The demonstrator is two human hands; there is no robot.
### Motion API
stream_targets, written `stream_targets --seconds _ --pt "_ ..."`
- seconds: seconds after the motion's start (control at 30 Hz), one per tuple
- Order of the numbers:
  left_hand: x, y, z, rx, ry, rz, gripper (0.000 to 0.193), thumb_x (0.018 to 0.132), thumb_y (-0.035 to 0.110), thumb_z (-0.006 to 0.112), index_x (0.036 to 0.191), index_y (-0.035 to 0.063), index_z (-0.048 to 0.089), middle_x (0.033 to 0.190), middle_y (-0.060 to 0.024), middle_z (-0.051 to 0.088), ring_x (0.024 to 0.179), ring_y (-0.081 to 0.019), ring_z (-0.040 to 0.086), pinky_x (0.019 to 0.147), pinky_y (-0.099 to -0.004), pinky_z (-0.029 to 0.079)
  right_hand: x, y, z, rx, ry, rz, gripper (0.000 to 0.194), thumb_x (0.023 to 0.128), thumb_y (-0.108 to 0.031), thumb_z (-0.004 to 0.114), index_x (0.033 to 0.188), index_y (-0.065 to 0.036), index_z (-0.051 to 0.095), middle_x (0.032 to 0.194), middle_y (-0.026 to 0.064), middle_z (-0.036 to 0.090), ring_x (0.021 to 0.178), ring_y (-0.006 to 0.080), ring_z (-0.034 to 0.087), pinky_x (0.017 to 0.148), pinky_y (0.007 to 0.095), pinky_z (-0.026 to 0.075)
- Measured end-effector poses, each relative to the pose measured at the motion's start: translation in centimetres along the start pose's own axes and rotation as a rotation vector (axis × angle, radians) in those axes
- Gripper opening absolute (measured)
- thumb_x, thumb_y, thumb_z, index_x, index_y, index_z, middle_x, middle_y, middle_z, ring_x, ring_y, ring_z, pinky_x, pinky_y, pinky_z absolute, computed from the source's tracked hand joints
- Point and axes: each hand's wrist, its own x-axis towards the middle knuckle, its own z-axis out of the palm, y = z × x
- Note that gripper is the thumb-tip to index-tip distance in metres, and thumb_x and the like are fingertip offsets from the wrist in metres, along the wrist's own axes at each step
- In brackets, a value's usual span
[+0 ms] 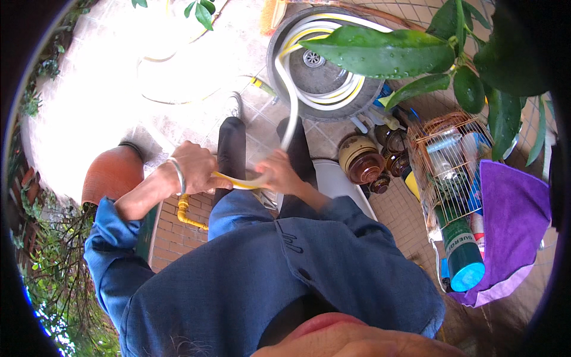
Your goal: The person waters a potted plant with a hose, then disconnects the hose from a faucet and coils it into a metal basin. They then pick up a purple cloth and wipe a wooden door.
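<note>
A white garden hose [243, 184] with a yellow stripe spans the short gap between my two hands. My left hand [195, 166], with a metal bangle at the wrist, is closed around it. My right hand [280, 173], blurred, grips the same hose to the right. From there the hose runs up over my leg into a round grey basin [319, 76], where several loops lie coiled around a metal drain [313, 58]. Beyond my left hand, a pale length leads off into a bright, washed-out part of the floor.
A terracotta pot [113, 174] lies to the left, near a yellow pipe [187, 214]. Glazed pots [360, 156] stand at right, beside a wire basket [450, 165] of bottles and a purple cloth [513, 227]. Wet leaves [383, 51] hang across the upper right. A hose connector [263, 85] lies by the basin.
</note>
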Motion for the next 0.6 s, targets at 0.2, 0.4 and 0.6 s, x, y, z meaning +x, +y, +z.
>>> stream_targets --seconds 0.2,0.4,0.6 --pt "-2.8 4.2 -3.6 0.345 0.251 -0.111 0.059 0.084 0.066 0.056 0.069 0.0097 0.068 0.055 -0.0047 0.061 0.055 -0.0178 0.064 0.055 -0.0328 0.049 9.6 1.7 5.1 0.050 -0.066 -0.205 0.022 0.069 -0.024 0.078 0.083 -0.016 0.064 0.088 -0.0001 0.064 0.098 0.0196 0.058 0.104 0.0438 0.026" --pt "-0.4 6.2 -3.8 0.074 0.355 0.013 0.041 0.074 0.046 0.076 0.073 0.0057 0.069 0.059 -0.0121 0.064 0.060 -0.0256 0.068 0.062 -0.0373 0.051 5.5 2.7 2.0 0.017 0.121 -0.136 0.019 0.073 -0.024 0.075 0.082 -0.013 0.062 0.086 0.0018 0.059 0.097 0.0225 0.057 0.106 0.0478 0.025" --pt "2.4 6.4 -3.0 -0.246 0.477 0.046 0.033 0.066 0.039 0.084 0.067 0.0087 0.070 0.056 -0.0107 0.062 0.053 -0.0264 0.065 0.052 -0.0372 0.048 -0.8 1.0 1.5 0.020 0.457 -0.023 0.026 0.078 -0.022 0.071 0.096 -0.007 0.061 0.099 0.0107 0.059 0.103 0.0306 0.055 0.098 0.0448 0.035"
